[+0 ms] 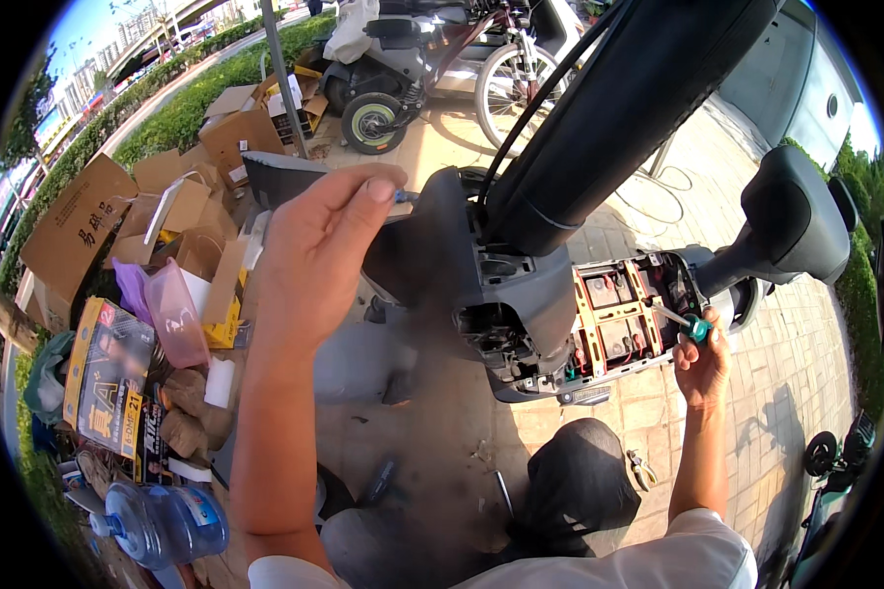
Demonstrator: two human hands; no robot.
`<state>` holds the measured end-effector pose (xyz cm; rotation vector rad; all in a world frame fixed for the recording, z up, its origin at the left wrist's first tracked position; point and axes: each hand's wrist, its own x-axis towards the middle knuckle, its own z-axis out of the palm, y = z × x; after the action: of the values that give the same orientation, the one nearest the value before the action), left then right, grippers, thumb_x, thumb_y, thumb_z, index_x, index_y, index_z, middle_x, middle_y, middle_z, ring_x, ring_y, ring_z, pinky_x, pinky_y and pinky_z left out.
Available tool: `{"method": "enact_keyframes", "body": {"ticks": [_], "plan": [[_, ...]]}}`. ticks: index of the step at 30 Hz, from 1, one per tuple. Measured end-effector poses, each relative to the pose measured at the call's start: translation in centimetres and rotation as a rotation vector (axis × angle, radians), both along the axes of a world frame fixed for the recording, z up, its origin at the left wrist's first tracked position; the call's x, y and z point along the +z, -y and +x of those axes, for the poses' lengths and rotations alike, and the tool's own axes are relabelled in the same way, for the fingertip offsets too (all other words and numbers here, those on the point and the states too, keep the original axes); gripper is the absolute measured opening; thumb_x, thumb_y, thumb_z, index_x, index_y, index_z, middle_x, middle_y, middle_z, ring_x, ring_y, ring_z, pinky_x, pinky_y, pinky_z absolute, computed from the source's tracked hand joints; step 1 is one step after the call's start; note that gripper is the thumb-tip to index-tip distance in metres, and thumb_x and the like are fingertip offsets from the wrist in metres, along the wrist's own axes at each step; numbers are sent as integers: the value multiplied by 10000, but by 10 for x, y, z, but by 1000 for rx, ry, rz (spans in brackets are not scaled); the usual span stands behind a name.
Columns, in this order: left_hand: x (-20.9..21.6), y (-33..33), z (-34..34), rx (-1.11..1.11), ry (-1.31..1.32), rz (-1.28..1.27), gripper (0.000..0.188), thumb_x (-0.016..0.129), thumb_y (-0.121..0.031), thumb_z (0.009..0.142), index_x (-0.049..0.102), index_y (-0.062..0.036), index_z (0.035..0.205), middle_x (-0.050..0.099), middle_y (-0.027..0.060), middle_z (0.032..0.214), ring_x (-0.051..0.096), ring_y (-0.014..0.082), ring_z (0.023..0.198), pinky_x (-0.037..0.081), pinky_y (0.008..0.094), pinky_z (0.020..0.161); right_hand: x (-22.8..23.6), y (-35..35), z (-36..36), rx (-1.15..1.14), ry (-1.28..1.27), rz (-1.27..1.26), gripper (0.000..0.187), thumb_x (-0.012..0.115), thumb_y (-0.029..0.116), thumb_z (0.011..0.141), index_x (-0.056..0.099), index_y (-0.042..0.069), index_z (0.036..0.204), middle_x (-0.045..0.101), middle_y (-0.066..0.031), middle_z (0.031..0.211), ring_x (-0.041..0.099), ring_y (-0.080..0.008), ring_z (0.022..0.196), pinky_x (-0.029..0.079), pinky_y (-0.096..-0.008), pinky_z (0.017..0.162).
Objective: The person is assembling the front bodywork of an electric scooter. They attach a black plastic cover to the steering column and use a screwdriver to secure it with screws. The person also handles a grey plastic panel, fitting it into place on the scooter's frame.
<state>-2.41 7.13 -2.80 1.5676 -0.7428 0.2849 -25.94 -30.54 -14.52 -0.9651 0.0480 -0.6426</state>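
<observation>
My right hand [702, 363] is wrapped round a screwdriver [695, 327] with a green handle. Its metal shaft points left over the opened floor of an electric scooter [530, 285]. In that floor, an orange-yellow metal bracket [614, 306] lies across several batteries [621, 346]. My left hand [329, 231] is raised at the scooter's dark front panel [442, 240], with thumb and fingers pressed together. A small blue bit shows at its fingertips; I cannot make out what it is.
Pliers [642, 470] lie on the paving right of my knee [580, 471]. Cardboard boxes [79, 231], a pink plastic bin [175, 314] and a water jug [162, 525] crowd the left. The scooter's seat [794, 216] rises at right; a bicycle wheel [521, 93] stands behind.
</observation>
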Motion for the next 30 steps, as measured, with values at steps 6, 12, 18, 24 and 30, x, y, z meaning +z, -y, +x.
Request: {"method": "enact_keyframes", "body": {"ticks": [6, 12, 18, 24, 30], "plan": [[25, 62, 76, -48, -243, 531, 523, 554, -460, 964, 663, 48, 916, 571, 57, 712, 482, 160, 652, 429, 353, 645, 7, 27, 30, -95, 27, -27, 307, 700, 239, 897, 529, 116, 1121, 552, -25, 808, 494, -96, 591, 459, -240, 517], [19, 73, 90, -242, -281, 740, 551, 582, -465, 955, 682, 71, 876, 579, 80, 708, 486, 197, 674, 434, 406, 680, 3, 28, 52, -49, -1, -27, 325, 721, 231, 881, 519, 119, 1110, 589, -46, 838, 500, -99, 574, 456, -247, 485], [4, 81, 89, -253, -534, 415, 565, 631, -476, 950, 673, 79, 856, 553, 43, 713, 454, 137, 680, 406, 369, 631, -10, 20, 80, -38, -51, 210, 488, 678, 325, 937, 539, 66, 1327, 628, -89, 1010, 576, -127, 702, 508, -261, 617], [-2, 80, 94, -302, -477, 385, 597, 585, -519, 973, 590, 26, 730, 439, -3, 652, 382, 112, 656, 341, 346, 565, -19, -20, 119, 208, 8, 179, 540, 754, 319, 879, 561, 46, 1303, 652, -149, 1071, 645, -191, 789, 543, -349, 735], [-5, 80, 97, -324, -447, 393, 599, 556, -519, 989, 535, -1, 687, 405, -17, 645, 363, 110, 658, 332, 349, 569, -10, -66, 167, 145, 53, 189, 486, 709, 348, 917, 564, 72, 1289, 666, -60, 1145, 649, -209, 1026, 512, -402, 905]]}}
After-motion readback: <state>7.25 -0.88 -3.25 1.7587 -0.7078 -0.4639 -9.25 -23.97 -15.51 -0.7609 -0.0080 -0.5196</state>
